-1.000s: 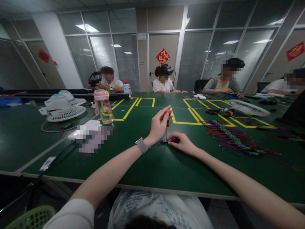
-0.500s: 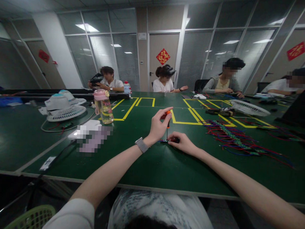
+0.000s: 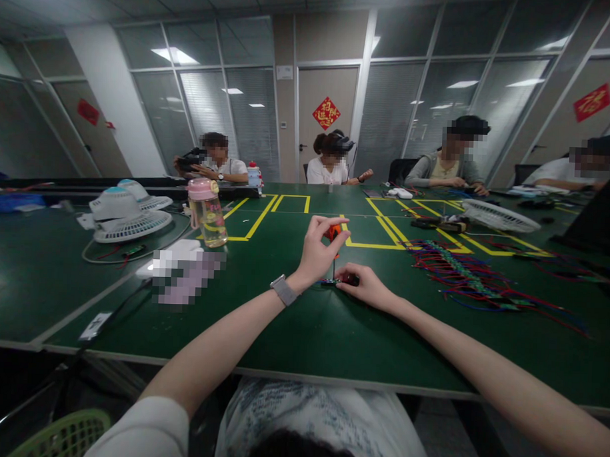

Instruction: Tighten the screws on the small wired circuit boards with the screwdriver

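My left hand [image 3: 318,250] pinches the orange handle of a small screwdriver [image 3: 333,233] that stands upright, its tip down on a small dark part [image 3: 333,281] lying on the green table [image 3: 292,321]. My right hand [image 3: 366,284] rests on the table beside that part, and its closed fingers hold the part in place. A grey watch [image 3: 284,289] sits on my left wrist.
A heap of red, blue and green wires [image 3: 463,274] lies to the right. To the left are a pink-capped bottle [image 3: 206,212], two white fans [image 3: 125,215] and a blurred white object [image 3: 183,271]. Several people sit along the far side. Another fan [image 3: 498,215] lies at the back right.
My left hand's fingers have shifted round the screwdriver handle, covering more of it. My right hand has stayed in place on the part. A person across the table has raised a hand.
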`<state>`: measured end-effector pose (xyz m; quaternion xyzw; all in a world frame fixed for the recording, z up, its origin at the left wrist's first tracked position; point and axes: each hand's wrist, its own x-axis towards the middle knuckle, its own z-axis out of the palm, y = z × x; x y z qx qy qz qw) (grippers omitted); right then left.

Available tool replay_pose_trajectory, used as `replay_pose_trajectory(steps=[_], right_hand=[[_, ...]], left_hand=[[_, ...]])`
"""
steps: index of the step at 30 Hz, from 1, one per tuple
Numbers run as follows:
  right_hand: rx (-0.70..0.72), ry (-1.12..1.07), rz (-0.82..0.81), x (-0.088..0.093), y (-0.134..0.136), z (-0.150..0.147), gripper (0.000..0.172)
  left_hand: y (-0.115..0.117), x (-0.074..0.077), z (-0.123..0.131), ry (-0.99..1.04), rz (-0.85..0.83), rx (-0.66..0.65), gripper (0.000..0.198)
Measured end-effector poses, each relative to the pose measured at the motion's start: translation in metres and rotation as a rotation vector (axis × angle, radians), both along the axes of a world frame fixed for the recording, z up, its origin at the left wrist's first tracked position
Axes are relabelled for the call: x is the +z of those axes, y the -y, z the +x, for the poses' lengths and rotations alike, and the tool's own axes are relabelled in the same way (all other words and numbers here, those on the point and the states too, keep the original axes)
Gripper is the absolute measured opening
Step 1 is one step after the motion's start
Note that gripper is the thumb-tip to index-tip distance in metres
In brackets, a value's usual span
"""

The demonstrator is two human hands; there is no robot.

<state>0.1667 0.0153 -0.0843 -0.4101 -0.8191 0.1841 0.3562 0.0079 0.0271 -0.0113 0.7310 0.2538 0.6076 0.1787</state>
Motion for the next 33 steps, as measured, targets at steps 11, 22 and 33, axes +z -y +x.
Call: replay_pose_trajectory(steps=[11, 22, 33], right_hand=[[0.004, 0.041, 0.108, -0.001, 0.002, 0.001, 0.004], [0.035, 0.111, 0.244, 0.004, 0.008, 0.004, 0.015], [0.043, 0.146, 0.261, 0.003, 0.006, 0.004, 0.018]], left_hand=[[0.000, -0.001, 0.002, 0.027, 0.001, -0.047, 0.026], [-0.005, -0.003, -0.001, 0.093, -0.077, -0.071, 0.030], [-0.019, -0.001, 0.000, 0.459, -0.434, 0.029, 0.033]])
